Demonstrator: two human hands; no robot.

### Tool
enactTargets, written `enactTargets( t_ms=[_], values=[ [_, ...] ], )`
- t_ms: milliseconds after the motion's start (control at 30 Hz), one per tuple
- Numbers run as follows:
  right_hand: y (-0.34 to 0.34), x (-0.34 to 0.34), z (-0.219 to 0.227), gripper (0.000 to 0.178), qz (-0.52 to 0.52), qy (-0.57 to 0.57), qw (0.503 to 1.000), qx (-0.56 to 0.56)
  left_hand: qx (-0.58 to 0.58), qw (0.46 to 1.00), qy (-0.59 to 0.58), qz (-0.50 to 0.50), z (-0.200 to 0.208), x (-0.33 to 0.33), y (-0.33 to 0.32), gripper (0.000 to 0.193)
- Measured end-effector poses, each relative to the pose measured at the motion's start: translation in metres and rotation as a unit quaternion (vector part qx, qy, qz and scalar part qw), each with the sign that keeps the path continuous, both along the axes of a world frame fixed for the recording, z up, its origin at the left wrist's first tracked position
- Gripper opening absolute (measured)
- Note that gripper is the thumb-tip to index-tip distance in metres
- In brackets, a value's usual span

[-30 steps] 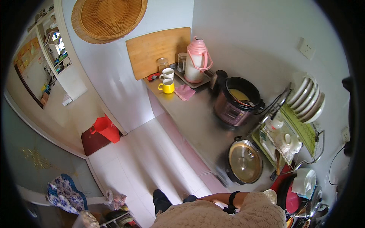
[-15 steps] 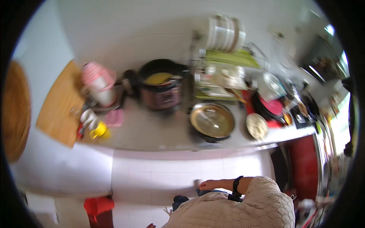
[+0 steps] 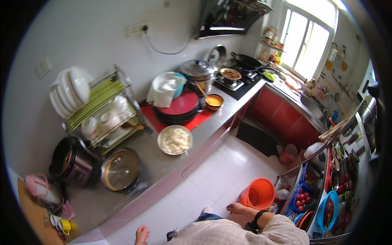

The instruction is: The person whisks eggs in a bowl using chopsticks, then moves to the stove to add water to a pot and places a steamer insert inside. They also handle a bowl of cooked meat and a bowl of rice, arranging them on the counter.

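Note:
My right hand (image 3: 235,208) hangs low in front of me, beside the orange bucket (image 3: 258,194) on the floor; its fingers are loosely apart and nothing shows in them. A dark band circles that wrist. At the lower edge my left hand (image 3: 142,234) appears, also open and holding nothing. Neither hand touches the counter. Along the counter stand a lidded pan (image 3: 121,169), a bowl of pale chopped food (image 3: 174,140) and an orange bowl of yellow liquid (image 3: 214,101) with a spoon in it.
A rice cooker (image 3: 75,163) and a dish rack (image 3: 102,114) stand at left. Beyond are a steel pot (image 3: 198,70), a wok (image 3: 246,61) and a plate of brown food (image 3: 230,74) at the stove. The corner sink (image 3: 314,107) and crowded shelves (image 3: 326,175) lie right.
My view has swung to the right, bringing the stove, window, sink and orange bucket into sight. My right arm now hangs beside the bucket. More of my left hand shows.

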State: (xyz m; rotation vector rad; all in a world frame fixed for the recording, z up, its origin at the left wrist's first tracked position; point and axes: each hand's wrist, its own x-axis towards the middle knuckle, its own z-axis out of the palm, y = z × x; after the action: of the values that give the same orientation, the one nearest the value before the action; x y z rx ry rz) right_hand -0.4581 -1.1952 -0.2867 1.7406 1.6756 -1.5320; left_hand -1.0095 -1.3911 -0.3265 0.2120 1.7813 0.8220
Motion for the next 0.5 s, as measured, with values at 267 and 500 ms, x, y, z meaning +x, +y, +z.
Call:
enactTargets(
  t_ms=[267, 500],
  values=[
    [-0.025, 0.153, -0.013, 0.028, -0.48, 0.12, 0.866, 0.066, 0.036, 0.945, -0.087, -0.312, 0.075, 0.172, 0.281, 0.045],
    [0.015, 0.181, -0.006, 0.026, -0.594, 0.157, 0.789, -0.014, 0.093, 0.904, -0.151, -0.389, 0.164, 0.293, 0.451, 0.042]
  ],
)
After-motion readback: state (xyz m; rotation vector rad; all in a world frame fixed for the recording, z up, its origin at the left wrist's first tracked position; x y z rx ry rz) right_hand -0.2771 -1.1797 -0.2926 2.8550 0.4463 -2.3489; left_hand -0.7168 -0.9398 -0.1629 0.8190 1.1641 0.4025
